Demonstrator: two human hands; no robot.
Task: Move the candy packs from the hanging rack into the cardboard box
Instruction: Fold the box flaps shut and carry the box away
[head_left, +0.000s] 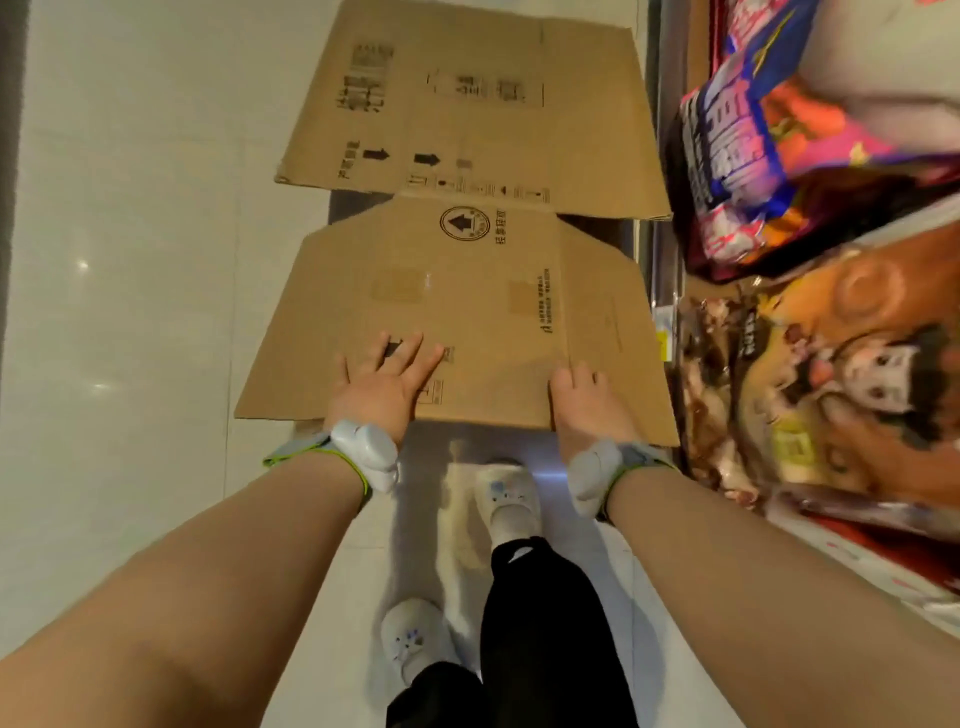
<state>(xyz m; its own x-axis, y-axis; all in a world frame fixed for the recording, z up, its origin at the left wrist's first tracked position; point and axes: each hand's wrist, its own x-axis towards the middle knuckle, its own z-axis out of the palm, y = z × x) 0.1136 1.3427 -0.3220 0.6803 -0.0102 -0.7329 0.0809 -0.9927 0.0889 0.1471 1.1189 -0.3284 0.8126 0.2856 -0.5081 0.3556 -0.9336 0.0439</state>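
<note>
1. Head view: the cardboard box (457, 306) stands on the floor ahead of the person; it is plain brown with black printed marks, a circled up-arrow near its far edge and small handling symbols near its near edge; its near flap (441, 332) lies folded over the top, and its far flap (467, 104) lies spread out beyond it.
2. The left hand (387, 387) lies flat on the near flap, fingers spread and straight, gripping nothing; the right hand (587, 402) rests at the flap's near right edge with fingers curled down, though whether they clasp the cardboard I cannot tell.
3. The flaps cover the box, so its inside is hidden.
4. The candy packs (789, 135) hang to the right of the box on the rack, close to the camera and blurred; the upper one is purple, blue and pink; an orange-brown pack (852, 379) hangs just below it.
5. Pale glossy floor tiles (130, 260) lie left of the box; white shoes (506, 493) and black trousers (540, 623) show on its near side; each wrist bears a white band device (366, 457).
</note>
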